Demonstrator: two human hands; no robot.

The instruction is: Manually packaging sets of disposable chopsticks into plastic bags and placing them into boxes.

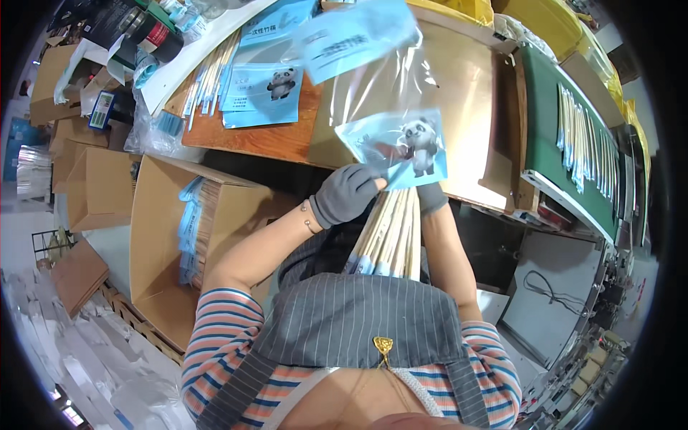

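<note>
The gray-gloved left hand (349, 195) pinches the lower edge of a clear bag (423, 136) with a blue panda print. The right hand (433, 198) is mostly behind that bag (its grip I cannot tell). Pale sticks (390, 240) run from the bag's lower edge down toward the striped apron (358, 315). Beyond, blue packets (254, 106) lie on the wooden surface (308, 107); left, an open carton (159, 244) holds more packs (192, 229).

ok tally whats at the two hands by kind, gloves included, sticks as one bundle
grey gloves: 2
clear bag with blue panda print: 1
bundle of pale sticks: 1
total: 4
</note>
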